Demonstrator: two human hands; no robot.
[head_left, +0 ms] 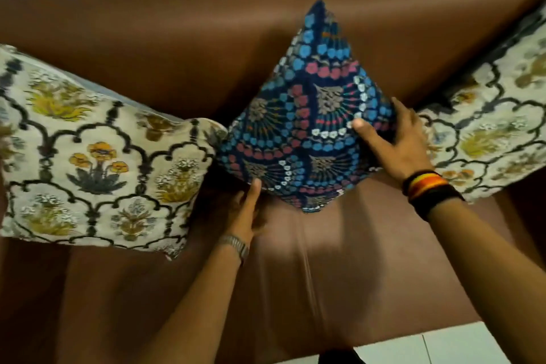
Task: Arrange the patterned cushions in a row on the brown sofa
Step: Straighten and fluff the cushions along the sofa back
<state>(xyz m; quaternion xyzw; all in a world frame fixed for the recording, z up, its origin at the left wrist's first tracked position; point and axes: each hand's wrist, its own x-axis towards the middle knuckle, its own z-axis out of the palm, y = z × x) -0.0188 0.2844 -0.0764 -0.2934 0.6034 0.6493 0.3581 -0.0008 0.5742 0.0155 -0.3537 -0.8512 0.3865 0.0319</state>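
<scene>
Blue cushion (307, 115) on its corner on brown sofa (177, 47), gripped by left hand (245, 213) and right hand (396, 145), between two cream floral cushions (94, 151).

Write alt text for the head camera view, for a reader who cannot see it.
Two bare hands set a dark blue patterned cushion on one corner at the middle of a brown sofa, the left hand under its lower left edge and the right hand on its right side. A cream floral cushion leans on each side, the right one blurred.

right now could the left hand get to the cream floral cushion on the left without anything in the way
Probably yes. The left hand grips the blue cushion at its lower left edge, right beside the cream floral cushion; nothing lies between them, though it would have to let go first.
</scene>
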